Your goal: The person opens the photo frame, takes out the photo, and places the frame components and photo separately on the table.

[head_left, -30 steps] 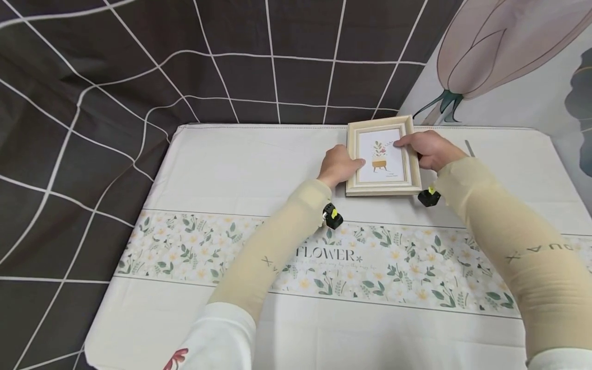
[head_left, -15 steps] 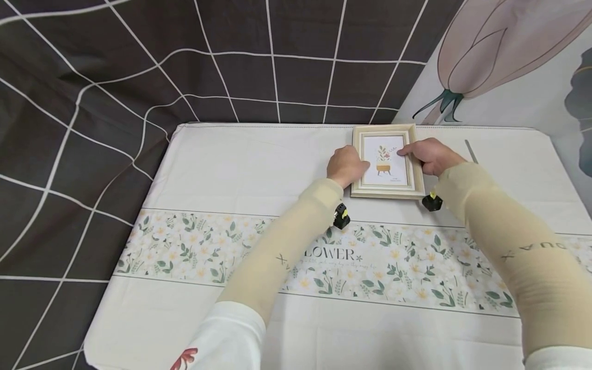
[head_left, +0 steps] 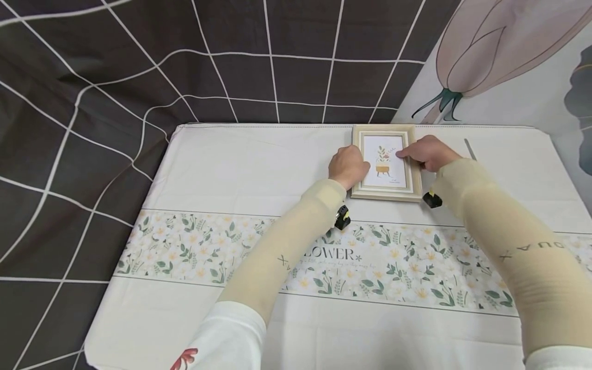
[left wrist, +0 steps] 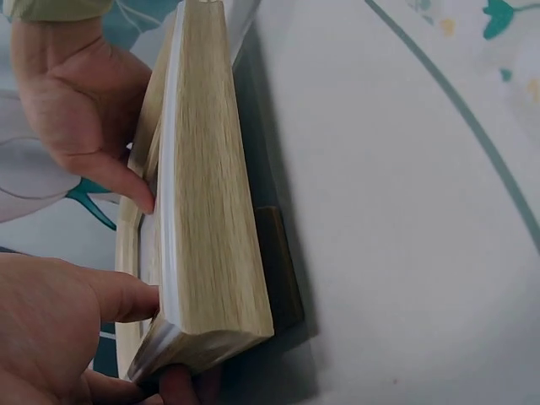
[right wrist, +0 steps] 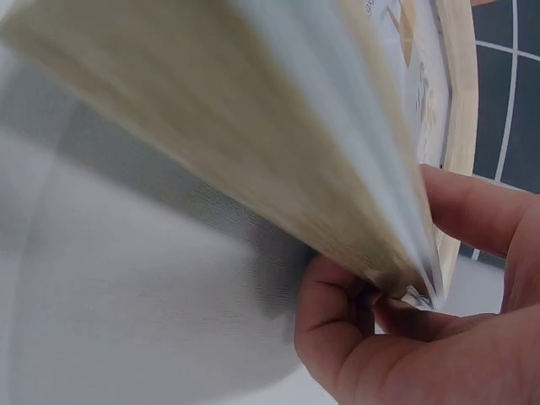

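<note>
A pale wood picture frame (head_left: 385, 160) with a potted-plant print leans back slightly near the far edge of the table. My left hand (head_left: 348, 166) grips its left side, thumb on the front border. On the opposite side my right hand (head_left: 430, 152) pinches the frame, its thumb reaching over the glass. The left wrist view shows the thick edge (left wrist: 207, 186) of the frame, and a dark flap (left wrist: 278, 266) behind it close over the cloth. In the right wrist view, curled fingers (right wrist: 337, 316) lie behind the frame's lower edge.
A white tablecloth (head_left: 240, 169) with a floral band (head_left: 185, 246) covers the table. A thin grey stick (head_left: 469, 149) lies right of my right hand. Dark grid-patterned cloth (head_left: 296, 61) hangs behind and at left; a flower-printed wall (head_left: 485, 56) stands at right.
The picture frame has shifted a little to the right and its top has come down from the far edge. Both hands moved with it; over the last half second they barely move.
</note>
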Tool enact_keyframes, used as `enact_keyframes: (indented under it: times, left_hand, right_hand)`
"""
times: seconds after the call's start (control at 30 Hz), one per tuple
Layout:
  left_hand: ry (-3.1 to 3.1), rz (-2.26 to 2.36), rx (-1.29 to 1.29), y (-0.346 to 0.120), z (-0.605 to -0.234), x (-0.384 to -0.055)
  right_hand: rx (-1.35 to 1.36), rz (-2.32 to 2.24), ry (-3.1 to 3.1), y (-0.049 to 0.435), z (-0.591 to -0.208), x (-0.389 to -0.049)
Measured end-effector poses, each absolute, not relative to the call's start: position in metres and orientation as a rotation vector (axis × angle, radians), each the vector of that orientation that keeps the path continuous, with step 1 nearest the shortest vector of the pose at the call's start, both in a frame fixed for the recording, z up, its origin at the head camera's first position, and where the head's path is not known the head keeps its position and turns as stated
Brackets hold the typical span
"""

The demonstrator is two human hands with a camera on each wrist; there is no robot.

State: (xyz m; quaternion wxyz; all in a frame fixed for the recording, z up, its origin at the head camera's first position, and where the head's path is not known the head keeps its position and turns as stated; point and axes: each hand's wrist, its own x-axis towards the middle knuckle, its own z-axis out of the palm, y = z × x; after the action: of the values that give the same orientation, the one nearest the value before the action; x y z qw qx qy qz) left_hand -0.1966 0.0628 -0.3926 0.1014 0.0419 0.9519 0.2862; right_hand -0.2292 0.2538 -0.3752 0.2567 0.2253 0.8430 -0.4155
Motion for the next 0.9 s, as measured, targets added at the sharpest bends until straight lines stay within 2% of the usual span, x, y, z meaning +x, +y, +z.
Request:
enact_keyframes:
  times: [0.9]
  left_hand:
    - [2.848,0.807,0.161,0.0615,-0.3936,-0.1982]
  right_hand:
    - [0.554,-0.990,2.448,0.2475,-0.3803,-0.2305]
